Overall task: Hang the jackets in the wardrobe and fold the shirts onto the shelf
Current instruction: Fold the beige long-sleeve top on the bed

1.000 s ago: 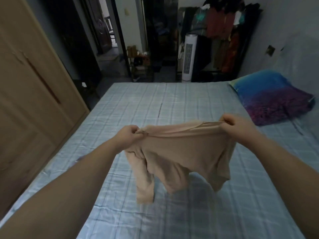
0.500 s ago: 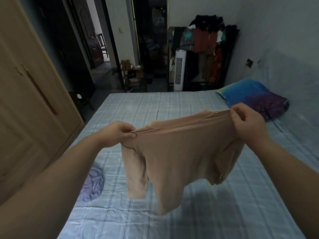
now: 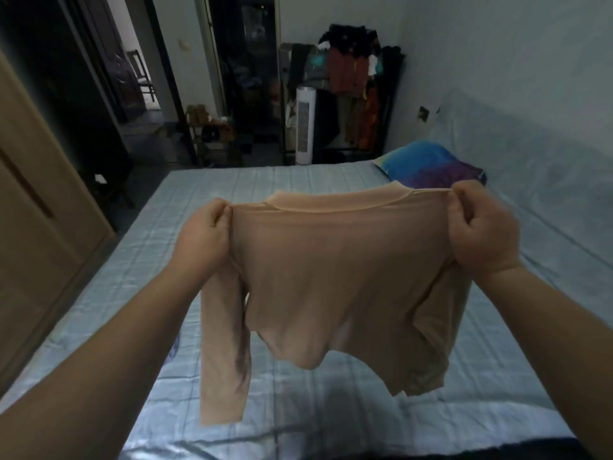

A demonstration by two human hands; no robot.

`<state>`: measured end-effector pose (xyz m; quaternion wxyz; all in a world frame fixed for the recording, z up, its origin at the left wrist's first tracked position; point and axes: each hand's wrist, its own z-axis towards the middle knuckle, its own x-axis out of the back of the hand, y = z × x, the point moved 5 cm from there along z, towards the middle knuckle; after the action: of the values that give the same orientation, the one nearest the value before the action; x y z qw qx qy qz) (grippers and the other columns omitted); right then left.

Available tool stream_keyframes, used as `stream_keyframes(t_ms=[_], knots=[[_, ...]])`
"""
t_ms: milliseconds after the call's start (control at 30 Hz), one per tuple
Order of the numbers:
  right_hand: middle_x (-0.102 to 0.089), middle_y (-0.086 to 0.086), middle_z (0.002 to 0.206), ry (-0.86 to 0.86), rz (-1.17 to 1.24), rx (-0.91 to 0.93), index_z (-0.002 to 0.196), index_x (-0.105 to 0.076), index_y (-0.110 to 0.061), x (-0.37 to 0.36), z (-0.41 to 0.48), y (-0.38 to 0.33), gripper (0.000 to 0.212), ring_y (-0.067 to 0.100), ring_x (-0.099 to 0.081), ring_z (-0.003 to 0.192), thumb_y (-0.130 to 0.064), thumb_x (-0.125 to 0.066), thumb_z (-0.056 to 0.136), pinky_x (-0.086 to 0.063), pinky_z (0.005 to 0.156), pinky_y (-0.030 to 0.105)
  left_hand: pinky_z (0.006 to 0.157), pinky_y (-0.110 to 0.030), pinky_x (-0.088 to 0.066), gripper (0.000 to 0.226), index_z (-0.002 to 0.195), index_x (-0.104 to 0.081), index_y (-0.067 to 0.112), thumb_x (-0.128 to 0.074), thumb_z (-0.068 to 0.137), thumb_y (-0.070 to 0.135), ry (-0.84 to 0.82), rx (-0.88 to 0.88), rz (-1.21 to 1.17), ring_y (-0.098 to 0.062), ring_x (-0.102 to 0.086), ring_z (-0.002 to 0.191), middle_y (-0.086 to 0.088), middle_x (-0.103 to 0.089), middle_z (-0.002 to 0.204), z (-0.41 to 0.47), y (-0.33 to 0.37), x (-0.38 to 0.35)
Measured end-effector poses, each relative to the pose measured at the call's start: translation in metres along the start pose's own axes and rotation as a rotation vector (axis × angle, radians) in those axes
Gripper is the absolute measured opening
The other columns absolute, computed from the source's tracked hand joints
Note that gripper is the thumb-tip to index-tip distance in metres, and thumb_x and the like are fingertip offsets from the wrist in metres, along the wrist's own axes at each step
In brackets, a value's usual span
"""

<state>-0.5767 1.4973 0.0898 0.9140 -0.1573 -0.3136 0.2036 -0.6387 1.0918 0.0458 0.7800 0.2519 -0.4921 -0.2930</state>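
Note:
A beige long-sleeved shirt [image 3: 335,270] hangs in the air above the bed [image 3: 331,403], spread out by its shoulders with the neckline on top. My left hand [image 3: 202,234] pinches the left shoulder, fingers curled round the fabric. The right shoulder is gripped the same way by my right hand [image 3: 481,234]. One sleeve dangles straight down on the left; the other side is bunched behind the body of the shirt.
The wooden wardrobe [image 3: 36,207] stands close on the left. A blue and purple pillow [image 3: 431,164] lies at the bed's far right. Beyond the bed stand a white tower fan [image 3: 304,124], a loaded clothes rack [image 3: 355,78] and an open doorway.
Both hands have lifted the shirt higher and pulled it wider, so it now hangs flat and open. The view has tilted upward and a purple garment on the left is hidden behind my arm.

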Motion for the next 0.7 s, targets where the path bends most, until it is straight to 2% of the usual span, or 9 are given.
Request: stream_keyframes(t_ms=[133,233,300,433,567,700], knots=[[-0.046,-0.011,0.080,-0.013,-0.111,-0.013,0.090,-0.052,-0.022,-0.010,-0.005,0.016,0.008,0.021,-0.049,0.075,-0.021,-0.051,0.098,-0.030,0.065,0.030,0.063,-0.039,-0.040,0.020,0.089,-0.050,0.020,-0.038,0.102,0.029,0.169,0.008,0.008,-0.022,-0.054,0.072,0.002,-0.057,0.073,-0.015,0.005,-0.012],[-0.057,0.005,0.083,-0.052,-0.178,-0.054,0.091,-0.050,-0.020,-0.033,-0.005,0.041,0.010,0.032,-0.054,0.079,-0.025,-0.048,0.100,-0.032,0.062,0.034,0.062,-0.038,-0.037,0.013,0.095,-0.049,0.024,-0.038,0.100,0.029,0.205,-0.030,0.128,-0.027,-0.053,0.072,-0.001,-0.059,0.076,-0.010,0.001,-0.034],[-0.058,0.010,0.085,-0.087,-0.200,-0.052,0.089,-0.051,-0.018,-0.058,-0.004,0.064,0.014,0.033,-0.054,0.080,-0.026,-0.047,0.100,-0.037,0.061,0.037,0.062,-0.037,-0.033,0.011,0.098,-0.051,0.022,-0.040,0.100,0.025,0.211,-0.073,0.231,-0.032,-0.055,0.075,-0.009,-0.060,0.079,0.003,-0.007,-0.054],[-0.057,0.011,0.082,-0.216,-0.279,-0.071,0.085,-0.048,-0.018,-0.130,-0.002,0.127,0.022,0.034,-0.054,0.077,-0.032,-0.042,0.099,-0.043,0.062,0.043,0.060,-0.039,-0.033,0.014,0.097,-0.052,0.016,-0.041,0.101,0.023,0.129,-0.070,0.338,-0.041,-0.057,0.079,-0.021,-0.061,0.083,0.041,-0.035,-0.117],[-0.058,0.012,0.082,-0.375,-0.287,-0.142,0.082,-0.047,-0.018,-0.223,-0.001,0.198,0.022,0.036,-0.054,0.076,-0.031,-0.041,0.099,-0.041,0.062,0.041,0.061,-0.039,-0.035,0.015,0.093,-0.050,0.019,-0.040,0.100,0.026,0.027,0.030,0.370,-0.039,-0.057,0.079,-0.017,-0.061,0.081,0.079,-0.080,-0.203],[-0.058,0.012,0.081,-0.540,-0.289,-0.183,0.081,-0.045,-0.021,-0.338,-0.012,0.269,0.025,0.036,-0.055,0.078,-0.037,-0.034,0.097,-0.044,0.066,0.043,0.061,-0.037,-0.034,0.015,0.094,-0.049,0.020,-0.038,0.099,0.029,-0.110,0.161,0.456,-0.038,-0.057,0.079,-0.016,-0.060,0.079,0.110,-0.146,-0.298]])
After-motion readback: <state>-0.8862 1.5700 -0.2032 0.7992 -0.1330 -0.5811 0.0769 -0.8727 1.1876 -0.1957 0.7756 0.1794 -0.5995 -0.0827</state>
